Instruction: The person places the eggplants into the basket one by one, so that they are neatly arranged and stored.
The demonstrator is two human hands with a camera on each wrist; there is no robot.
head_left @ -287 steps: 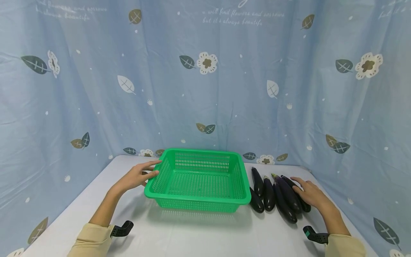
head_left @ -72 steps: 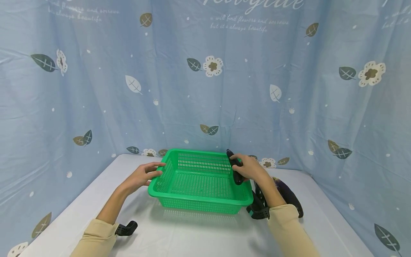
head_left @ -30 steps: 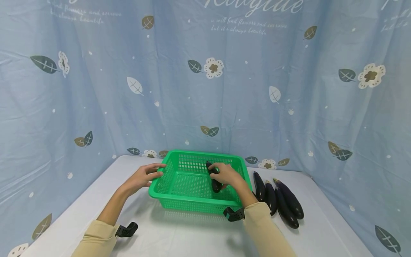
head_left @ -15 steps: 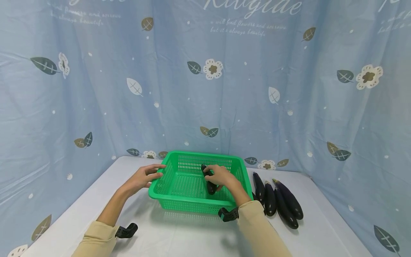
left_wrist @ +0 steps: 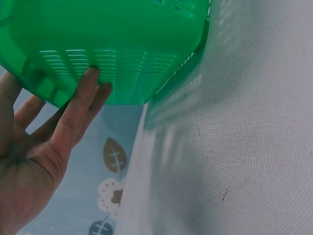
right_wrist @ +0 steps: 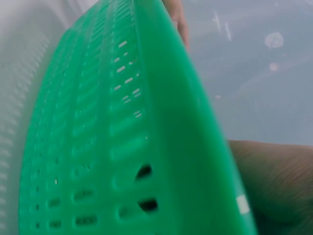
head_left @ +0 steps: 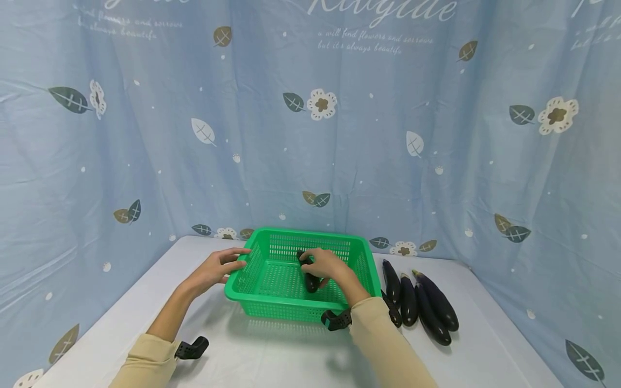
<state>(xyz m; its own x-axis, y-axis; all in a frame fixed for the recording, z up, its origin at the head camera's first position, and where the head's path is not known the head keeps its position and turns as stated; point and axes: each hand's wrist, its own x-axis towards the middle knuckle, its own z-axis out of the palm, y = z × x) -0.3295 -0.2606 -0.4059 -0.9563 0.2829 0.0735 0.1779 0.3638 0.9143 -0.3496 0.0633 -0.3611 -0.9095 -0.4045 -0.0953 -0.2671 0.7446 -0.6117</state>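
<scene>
Inside the green plastic basket (head_left: 296, 306), my right hand (head_left: 324, 264) holds a dark purple eggplant (head_left: 311, 283) with its fingers and thumb around the middle. The stem end points toward the back, and the eggplant sits low over the perforated floor. At the basket's left side, my left hand (head_left: 211, 271) holds the rim. In the left wrist view, two fingers (left_wrist: 78, 110) of it lie against the outer wall under the rim. The right wrist view is mostly filled by the basket wall (right_wrist: 93, 127), which hides the right fingers and the held eggplant.
Right of the basket, several eggplants (head_left: 408, 303) lie side by side on the white table (head_left: 271, 355). The nearest one (head_left: 392, 311) is partly hidden by the basket and right sleeve. A blue patterned curtain (head_left: 262, 161) hangs behind and on both sides.
My right hand was by the eggplants at first, then carried one over the right rim into the basket. Lately it has shifted left and lower. My left hand stays at the left rim.
</scene>
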